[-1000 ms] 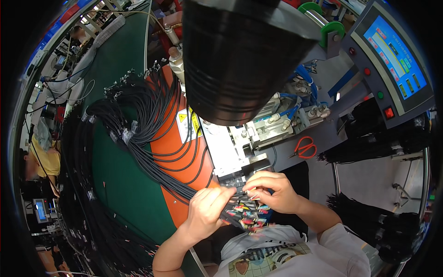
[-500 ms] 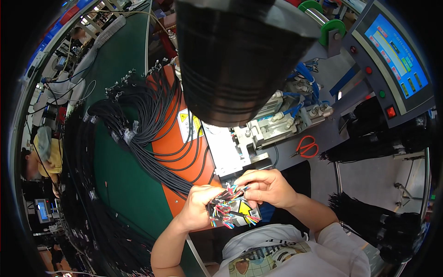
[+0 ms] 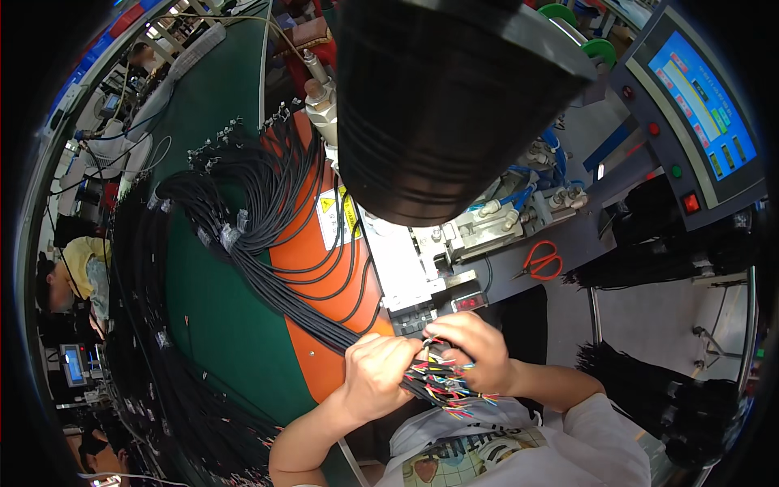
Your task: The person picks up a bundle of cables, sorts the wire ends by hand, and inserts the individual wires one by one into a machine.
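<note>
My left hand (image 3: 377, 369) is closed around a bundle of black cables (image 3: 312, 312) just in front of the machine's near edge. Out of that fist, stripped cable ends (image 3: 446, 385) fan to the right, showing thin red, yellow, blue and white wires. My right hand (image 3: 480, 345) is at the upper side of these ends, its fingers curled in and slightly blurred. Whatever lies between its fingertips is hidden. The cables run back leftward over an orange plate (image 3: 316, 284) to a spot bound with clear wrap (image 3: 231, 235).
A large black cylinder (image 3: 446, 114) hangs over the metal machine (image 3: 479, 231). Red-handled scissors (image 3: 542, 260) lie on its grey bed. At right stand a touch-screen panel (image 3: 702, 105) and hanging black cable bundles (image 3: 649, 390). More cables (image 3: 150, 325) line the green table (image 3: 227, 325); people sit beyond.
My left hand has moved slightly right, and the cable ends now spread rightward. The yellow arrow label between my hands is out of sight. A small red-lit display behind my right hand is now uncovered.
</note>
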The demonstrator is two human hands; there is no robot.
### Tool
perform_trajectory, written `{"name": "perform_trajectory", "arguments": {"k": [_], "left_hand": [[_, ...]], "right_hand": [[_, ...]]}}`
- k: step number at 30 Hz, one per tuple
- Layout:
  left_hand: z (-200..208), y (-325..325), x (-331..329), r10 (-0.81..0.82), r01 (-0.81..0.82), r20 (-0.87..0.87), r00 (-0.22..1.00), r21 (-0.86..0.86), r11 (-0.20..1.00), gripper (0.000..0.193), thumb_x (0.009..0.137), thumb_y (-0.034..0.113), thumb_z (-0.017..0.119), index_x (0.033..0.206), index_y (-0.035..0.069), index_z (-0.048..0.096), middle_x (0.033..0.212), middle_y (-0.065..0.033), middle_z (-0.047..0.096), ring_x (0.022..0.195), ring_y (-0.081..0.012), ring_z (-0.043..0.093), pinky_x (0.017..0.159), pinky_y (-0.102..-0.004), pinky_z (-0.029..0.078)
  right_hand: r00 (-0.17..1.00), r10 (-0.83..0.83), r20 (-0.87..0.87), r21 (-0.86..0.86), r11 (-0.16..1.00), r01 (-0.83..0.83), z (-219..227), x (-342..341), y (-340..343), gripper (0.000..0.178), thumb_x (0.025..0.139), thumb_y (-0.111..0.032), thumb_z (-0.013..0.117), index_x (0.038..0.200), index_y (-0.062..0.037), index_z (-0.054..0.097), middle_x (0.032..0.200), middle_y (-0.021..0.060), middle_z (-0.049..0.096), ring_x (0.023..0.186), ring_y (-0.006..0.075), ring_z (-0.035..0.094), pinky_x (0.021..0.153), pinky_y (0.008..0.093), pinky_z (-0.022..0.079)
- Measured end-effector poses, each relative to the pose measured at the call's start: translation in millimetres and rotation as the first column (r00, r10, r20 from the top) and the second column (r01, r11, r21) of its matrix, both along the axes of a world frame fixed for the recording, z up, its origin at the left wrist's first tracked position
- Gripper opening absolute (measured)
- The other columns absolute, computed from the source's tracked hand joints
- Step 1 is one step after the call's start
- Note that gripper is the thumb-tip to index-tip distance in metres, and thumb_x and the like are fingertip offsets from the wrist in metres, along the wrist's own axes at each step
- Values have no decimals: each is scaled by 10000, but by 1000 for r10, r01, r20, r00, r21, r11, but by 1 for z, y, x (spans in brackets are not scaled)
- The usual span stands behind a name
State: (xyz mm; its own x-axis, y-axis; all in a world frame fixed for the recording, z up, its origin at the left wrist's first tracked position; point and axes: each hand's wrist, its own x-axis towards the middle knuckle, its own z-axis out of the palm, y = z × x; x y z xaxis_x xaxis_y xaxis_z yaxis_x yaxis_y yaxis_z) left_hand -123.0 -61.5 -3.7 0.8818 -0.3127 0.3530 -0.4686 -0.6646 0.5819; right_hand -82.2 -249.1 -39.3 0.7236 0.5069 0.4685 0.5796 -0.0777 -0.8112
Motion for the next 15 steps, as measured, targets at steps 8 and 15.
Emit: {"name": "perform_trajectory", "arguments": {"k": [8,15], "left_hand": [[-1,1,6,-38,35,-54,998,-59,998,208,660,108,719,818,45,599,630,-78,591,545,-254,594,525,-343,435],[-2,-9,-1,104,-97,-26,994,188,977,384,630,79,701,1004,9,649,775,-86,623,601,-228,597,561,-324,452]], "right_hand": [[675,363,-642,339,924,-175,4,21,-6,158,850,-30,654,998,22,663,947,99,644,786,139,653,660,251,517],[969,-53,241,-354,925,138,2,22,-1,123,800,-164,658,838,-62,602,750,61,532,558,220,589,526,329,484]]}}
